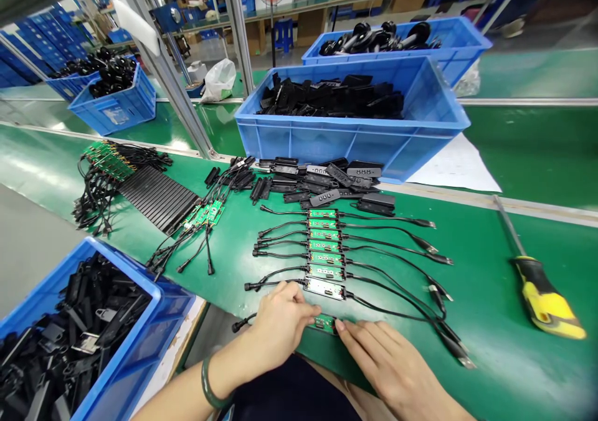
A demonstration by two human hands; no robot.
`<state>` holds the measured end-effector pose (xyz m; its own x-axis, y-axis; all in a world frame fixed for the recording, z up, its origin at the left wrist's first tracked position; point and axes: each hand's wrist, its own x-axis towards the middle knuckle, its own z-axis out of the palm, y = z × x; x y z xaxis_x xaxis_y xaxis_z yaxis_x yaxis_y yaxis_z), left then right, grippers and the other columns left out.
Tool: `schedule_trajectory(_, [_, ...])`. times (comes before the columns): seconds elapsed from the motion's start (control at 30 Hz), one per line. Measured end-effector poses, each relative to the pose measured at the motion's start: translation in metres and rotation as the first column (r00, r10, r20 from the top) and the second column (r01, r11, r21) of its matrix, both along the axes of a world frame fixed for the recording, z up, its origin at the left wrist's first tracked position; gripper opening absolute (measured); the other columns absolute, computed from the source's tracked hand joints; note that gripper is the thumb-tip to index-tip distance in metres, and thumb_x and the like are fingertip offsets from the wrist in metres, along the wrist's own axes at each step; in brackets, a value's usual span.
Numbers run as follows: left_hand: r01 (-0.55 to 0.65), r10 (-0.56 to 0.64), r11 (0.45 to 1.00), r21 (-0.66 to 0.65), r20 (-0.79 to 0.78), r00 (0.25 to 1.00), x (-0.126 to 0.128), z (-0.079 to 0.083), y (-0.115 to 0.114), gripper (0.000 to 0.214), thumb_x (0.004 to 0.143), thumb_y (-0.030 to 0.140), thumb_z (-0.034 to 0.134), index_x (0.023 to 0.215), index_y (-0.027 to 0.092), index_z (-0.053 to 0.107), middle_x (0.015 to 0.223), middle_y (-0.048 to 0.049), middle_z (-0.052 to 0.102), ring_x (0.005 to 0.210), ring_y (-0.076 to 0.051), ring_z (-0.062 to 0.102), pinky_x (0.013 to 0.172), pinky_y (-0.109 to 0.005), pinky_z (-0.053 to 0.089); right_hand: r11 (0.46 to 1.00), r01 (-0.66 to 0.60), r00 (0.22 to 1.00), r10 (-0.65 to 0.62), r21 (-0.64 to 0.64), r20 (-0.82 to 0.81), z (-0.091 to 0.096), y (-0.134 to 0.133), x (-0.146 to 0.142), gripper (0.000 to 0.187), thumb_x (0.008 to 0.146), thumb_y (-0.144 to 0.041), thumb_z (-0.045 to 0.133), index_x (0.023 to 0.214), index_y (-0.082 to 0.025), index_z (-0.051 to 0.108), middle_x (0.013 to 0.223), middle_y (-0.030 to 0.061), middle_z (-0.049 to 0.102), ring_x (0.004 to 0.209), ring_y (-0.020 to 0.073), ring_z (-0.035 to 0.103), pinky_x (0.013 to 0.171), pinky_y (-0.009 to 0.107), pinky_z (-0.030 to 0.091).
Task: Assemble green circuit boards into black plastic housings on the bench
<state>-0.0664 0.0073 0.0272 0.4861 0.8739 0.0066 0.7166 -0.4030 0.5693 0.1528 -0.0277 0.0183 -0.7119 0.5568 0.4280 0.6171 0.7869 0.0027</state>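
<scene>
A small green circuit board (324,323) lies at the table's near edge, between my two hands. My left hand (279,318) is closed on its left end, thumb and index finger pressed there. Fingertips of my right hand (385,355) grip the right end, by the black cable outlet. A cable with a black round connector (240,324) sticks out left of my left hand. Just beyond is a column of several similar boards in black casings (326,258), with round-connector cables to the left and USB cables (455,343) to the right. My fingers partly hide the held board.
Loose black casing parts (327,181) lie before a blue bin (350,141). At left are stacked black casings (159,198) and bundled boards (109,159). A yellow-black screwdriver (546,296) lies right. Another blue bin (161,321) stands at the near left.
</scene>
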Motion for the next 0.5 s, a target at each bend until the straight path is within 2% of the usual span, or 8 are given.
schedule_trajectory(0.1, [-0.002,0.002,1.000,-0.001,0.000,1.000,0.000,0.001,0.000,0.022,0.087,0.018,0.065,0.103,0.028,0.076,0.082,-0.0025,0.061,0.076,-0.017,0.055,0.061,-0.027,0.044,0.999,0.022,0.998,-0.024,0.024,0.065,0.006,0.001,-0.002,0.038,0.089,0.003,0.030,0.107,-0.004,0.063,0.080,0.0111,0.069,0.069,0.0207,0.064,0.066,0.035,0.051])
schedule_trajectory(0.23, [-0.001,0.001,1.000,-0.010,-0.009,1.000,0.001,0.002,0.000,0.022,0.086,0.018,0.066,0.103,0.028,0.076,0.082,-0.0024,0.061,0.076,-0.018,0.056,0.061,-0.027,0.045,0.998,0.030,0.996,-0.034,0.058,0.078,0.003,0.003,-0.007,0.039,0.085,0.004,0.030,0.104,-0.005,0.063,0.076,0.0106,0.068,0.067,0.0222,0.064,0.067,0.037,0.051])
schedule_trajectory(0.3, [0.002,-0.003,1.000,-0.012,-0.006,1.000,0.001,0.002,0.001,0.022,0.086,0.017,0.066,0.102,0.027,0.077,0.082,-0.0027,0.061,0.076,-0.018,0.056,0.061,-0.027,0.045,0.999,0.022,0.999,-0.022,-0.028,0.033,0.000,0.006,-0.008,0.037,0.087,0.002,0.031,0.103,-0.010,0.062,0.073,0.0073,0.066,0.063,0.0207,0.062,0.062,0.035,0.050])
schedule_trajectory(0.33, [0.003,-0.003,1.000,-0.012,-0.002,1.000,0.001,0.001,0.001,0.022,0.086,0.017,0.066,0.102,0.027,0.077,0.082,-0.0028,0.062,0.076,-0.018,0.056,0.061,-0.028,0.045,0.993,0.034,0.999,-0.035,-0.114,-0.001,-0.001,0.008,-0.007,0.035,0.088,0.000,0.033,0.103,-0.013,0.061,0.073,0.0052,0.065,0.061,0.0190,0.062,0.060,0.033,0.050])
schedule_trajectory(0.4, [0.002,-0.002,1.000,-0.013,0.006,1.000,0.000,0.000,0.001,0.022,0.085,0.017,0.067,0.101,0.028,0.077,0.083,-0.0027,0.062,0.076,-0.018,0.057,0.062,-0.028,0.046,0.931,0.089,0.991,-0.117,-0.355,-0.059,0.000,0.009,0.001,0.033,0.090,-0.004,0.035,0.109,-0.019,0.057,0.080,0.0030,0.065,0.060,0.0154,0.062,0.055,0.027,0.050])
schedule_trajectory(0.47, [-0.002,0.002,1.000,-0.017,0.016,1.000,-0.001,0.000,0.001,0.023,0.084,0.017,0.069,0.101,0.029,0.077,0.083,-0.0026,0.062,0.076,-0.018,0.057,0.062,-0.027,0.046,0.811,0.128,0.976,-0.205,-0.571,-0.072,0.004,0.004,0.017,0.036,0.089,-0.008,0.038,0.120,-0.022,0.051,0.090,0.0032,0.065,0.061,0.0129,0.063,0.052,0.022,0.050])
schedule_trajectory(0.5, [-0.003,0.004,1.000,-0.021,0.021,1.000,-0.001,0.000,0.001,0.023,0.084,0.017,0.069,0.101,0.029,0.077,0.084,-0.0026,0.062,0.076,-0.018,0.058,0.062,-0.027,0.046,0.759,0.132,0.972,-0.224,-0.637,-0.066,0.007,0.000,0.028,0.037,0.089,-0.010,0.040,0.123,-0.023,0.048,0.093,0.0037,0.065,0.063,0.0127,0.064,0.053,0.021,0.050])
